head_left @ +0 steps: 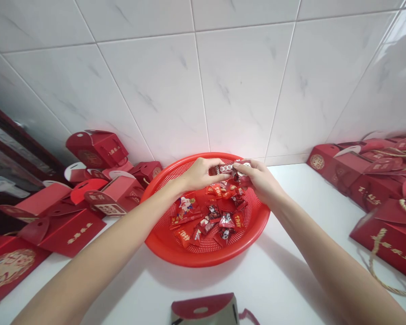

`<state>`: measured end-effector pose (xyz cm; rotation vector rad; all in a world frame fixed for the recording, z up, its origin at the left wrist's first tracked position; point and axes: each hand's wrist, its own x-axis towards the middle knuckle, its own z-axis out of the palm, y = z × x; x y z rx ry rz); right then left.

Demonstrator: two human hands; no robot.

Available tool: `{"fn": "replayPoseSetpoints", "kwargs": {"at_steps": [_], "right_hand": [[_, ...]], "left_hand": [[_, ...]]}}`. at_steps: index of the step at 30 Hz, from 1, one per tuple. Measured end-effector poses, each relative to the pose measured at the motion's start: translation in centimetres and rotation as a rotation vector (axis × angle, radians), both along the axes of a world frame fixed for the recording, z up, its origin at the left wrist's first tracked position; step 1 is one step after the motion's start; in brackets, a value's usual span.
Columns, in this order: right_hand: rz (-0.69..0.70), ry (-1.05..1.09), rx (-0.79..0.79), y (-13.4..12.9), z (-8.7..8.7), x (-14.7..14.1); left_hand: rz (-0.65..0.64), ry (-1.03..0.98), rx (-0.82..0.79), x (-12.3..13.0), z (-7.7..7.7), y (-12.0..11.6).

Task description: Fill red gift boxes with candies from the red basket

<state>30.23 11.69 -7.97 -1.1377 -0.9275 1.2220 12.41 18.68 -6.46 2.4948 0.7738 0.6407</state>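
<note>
A round red plastic basket (206,260) with a perforated inside stands on the white table against the tiled wall. Wrapped candies (226,220) in red and dark brown lie in it, along with a larger red packet (187,206) at its left. Over the basket's far part, my left hand (203,174) pinches a small candy (226,168) with white lettering between thumb and fingers. Beside it, my right hand (255,177) has its fingers closed on another wrapped candy (242,168). Both hands nearly touch, and their fingers partly hide the candies.
Several red gift boxes (71,228) are heaped on the left. More red boxes (387,234) with rope handles stand on the right. An upright box flap (205,309) shows at the front edge. Tiled wall (240,90) rises behind the basket.
</note>
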Motion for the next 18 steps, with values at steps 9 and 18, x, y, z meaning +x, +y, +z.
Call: {"fn": "replayPoseSetpoints", "kwargs": {"at_steps": [9,18], "right_hand": [[-0.014,0.061,0.087,0.2,-0.1,0.3],[0.000,0.067,0.092,0.3,-0.3,0.3]], "left_hand": [[0.008,0.701,-0.321,-0.5,-1.0,0.1],[-0.071,0.550,-0.263,0.0,-2.4,0.8]]}}
